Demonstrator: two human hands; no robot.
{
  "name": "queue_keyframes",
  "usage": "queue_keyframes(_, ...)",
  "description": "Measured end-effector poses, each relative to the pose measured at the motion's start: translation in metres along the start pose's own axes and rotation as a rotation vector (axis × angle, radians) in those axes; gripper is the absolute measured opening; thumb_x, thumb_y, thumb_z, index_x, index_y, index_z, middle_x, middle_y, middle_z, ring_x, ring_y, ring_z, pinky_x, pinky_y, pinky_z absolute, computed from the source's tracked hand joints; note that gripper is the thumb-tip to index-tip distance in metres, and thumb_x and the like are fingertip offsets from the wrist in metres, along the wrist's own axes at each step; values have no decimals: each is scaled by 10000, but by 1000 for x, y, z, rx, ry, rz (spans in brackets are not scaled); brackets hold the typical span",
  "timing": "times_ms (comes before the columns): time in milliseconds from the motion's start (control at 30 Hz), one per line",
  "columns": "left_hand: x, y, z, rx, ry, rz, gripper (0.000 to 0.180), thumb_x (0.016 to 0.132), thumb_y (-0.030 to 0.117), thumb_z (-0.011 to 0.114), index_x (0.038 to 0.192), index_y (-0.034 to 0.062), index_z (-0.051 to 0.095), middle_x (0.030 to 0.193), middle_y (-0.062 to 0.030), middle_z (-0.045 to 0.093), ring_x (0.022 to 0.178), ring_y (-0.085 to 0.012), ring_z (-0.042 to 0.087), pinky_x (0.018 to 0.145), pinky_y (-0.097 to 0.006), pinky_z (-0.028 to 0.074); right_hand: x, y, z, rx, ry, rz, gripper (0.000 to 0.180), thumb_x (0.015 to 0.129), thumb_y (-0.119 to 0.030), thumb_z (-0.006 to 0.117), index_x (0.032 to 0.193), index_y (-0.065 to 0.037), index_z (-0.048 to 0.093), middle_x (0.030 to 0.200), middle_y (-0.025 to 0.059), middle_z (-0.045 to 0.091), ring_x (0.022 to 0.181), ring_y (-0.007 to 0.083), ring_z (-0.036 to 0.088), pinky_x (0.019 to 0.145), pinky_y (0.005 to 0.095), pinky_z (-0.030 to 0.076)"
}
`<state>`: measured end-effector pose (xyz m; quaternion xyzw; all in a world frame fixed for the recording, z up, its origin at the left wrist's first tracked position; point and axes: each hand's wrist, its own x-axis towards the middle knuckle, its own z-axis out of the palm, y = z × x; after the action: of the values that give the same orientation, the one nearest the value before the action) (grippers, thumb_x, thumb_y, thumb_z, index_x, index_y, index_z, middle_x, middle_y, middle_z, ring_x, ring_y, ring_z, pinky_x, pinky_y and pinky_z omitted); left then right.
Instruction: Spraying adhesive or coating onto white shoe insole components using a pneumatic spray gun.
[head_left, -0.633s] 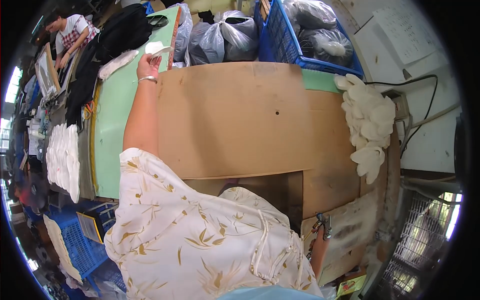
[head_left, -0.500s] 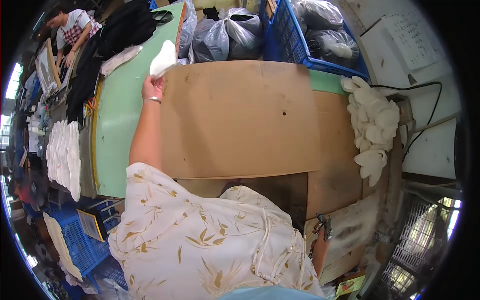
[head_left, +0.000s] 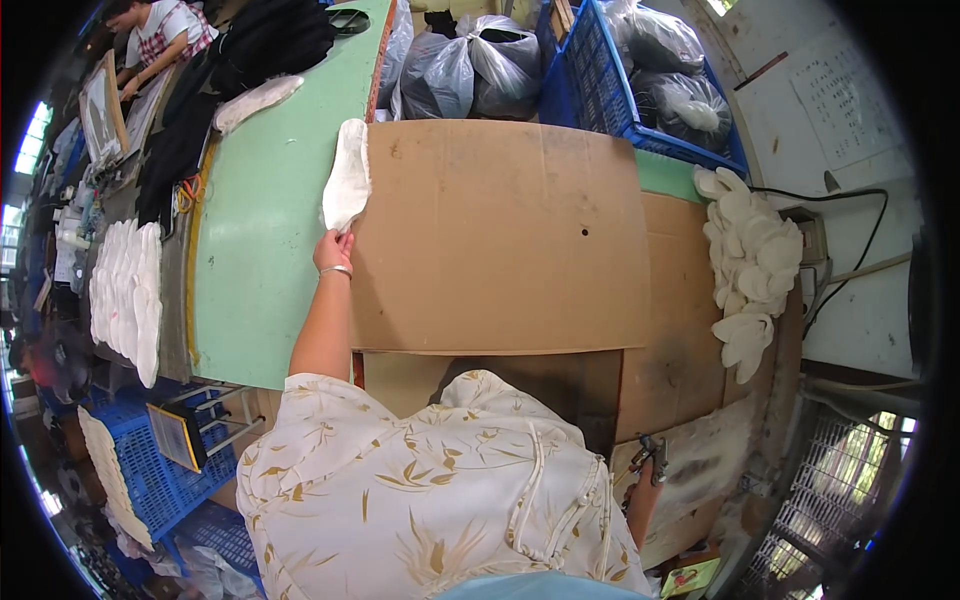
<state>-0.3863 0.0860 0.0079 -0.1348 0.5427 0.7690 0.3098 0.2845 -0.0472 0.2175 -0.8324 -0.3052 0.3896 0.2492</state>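
Green desk: largest item, extended under and left of the cardboard sheet, which presumably served to protect its top. Blue crate stood beyond the sheet's far right corner and kept grey plastic bags together. Heap of white insoles lay past the sheet's right edge, loosely overlapped. Neater row of insoles sat well off the sheet's left edge.

Single white insole: alongside the sheet's left edge, far end pointing away from the person. Left hand gripped only its near tip, perhaps to leave most of its face uncovered. Left fingers clamped on that tip; contact between insole and desk could not be told.

Metal spray gun, by its look: in the right hand, on the person's side of the sheet's near right corner, probably kept aside from the insole. Right fingers appeared closed around it; individual fingers too dark to separate.
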Motion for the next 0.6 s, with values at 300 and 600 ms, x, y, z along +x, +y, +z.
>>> queue_keyframes(300,-22,-1,14,284,150,-26,228,850,166,459,898,-47,526,788,-116,603,728,-248,656,594,-315,545,6,19,-9,13,46,39,303,889,-337,510,972,-49,551,729,38,595,371,65,374,335,239,286)
queue_keyframes(600,-113,-77,65,643,68,362,101,808,121,510,828,24,532,623,-48,525,470,-123,506,382,-217,395,11,84,-67,230,266,163,265,836,-316,588,790,-62,649,523,-40,421,429,42,352,405,249,265)
